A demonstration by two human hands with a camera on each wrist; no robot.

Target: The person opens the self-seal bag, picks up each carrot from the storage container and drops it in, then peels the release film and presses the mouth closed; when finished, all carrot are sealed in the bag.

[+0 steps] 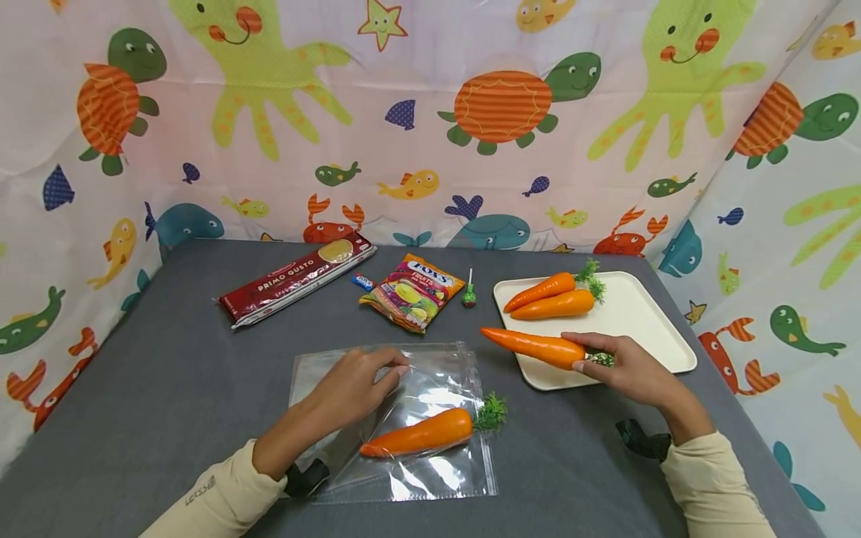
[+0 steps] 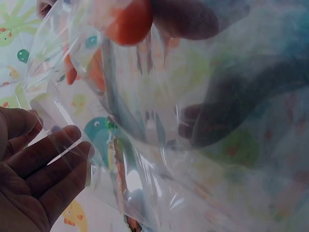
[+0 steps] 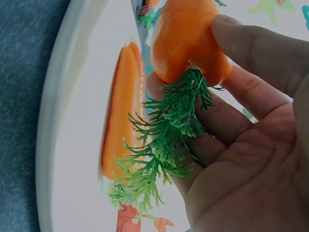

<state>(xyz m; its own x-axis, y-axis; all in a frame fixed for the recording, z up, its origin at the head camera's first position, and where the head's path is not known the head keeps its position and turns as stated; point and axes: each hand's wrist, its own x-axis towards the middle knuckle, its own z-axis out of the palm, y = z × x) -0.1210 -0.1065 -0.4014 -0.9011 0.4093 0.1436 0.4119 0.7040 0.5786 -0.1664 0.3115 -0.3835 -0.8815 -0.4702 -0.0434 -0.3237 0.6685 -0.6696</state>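
Observation:
My right hand [image 1: 628,370] grips a toy carrot [image 1: 538,347] at its thick end, above the near-left edge of a cream tray [image 1: 649,321]. In the right wrist view, thumb and fingers close round the orange top, and its green leaves [image 3: 178,125] hang over the palm. My left hand [image 1: 359,385] is over a clear plastic bag [image 1: 430,373]; in the left wrist view its thumb and forefinger pinch the film's edge. Another carrot [image 1: 424,435] lies at the bag, its leaves sticking out past the bag's right edge.
Two more carrots [image 1: 554,305] lie on the tray's far left. Behind the bag are a red Primo Gusto packet [image 1: 296,280], a small blue wrapped sweet [image 1: 363,282], a Fox's Fruits bag [image 1: 413,293] and a green lollipop [image 1: 468,297]. A patterned curtain [image 1: 417,149] borders the grey table [image 1: 168,388].

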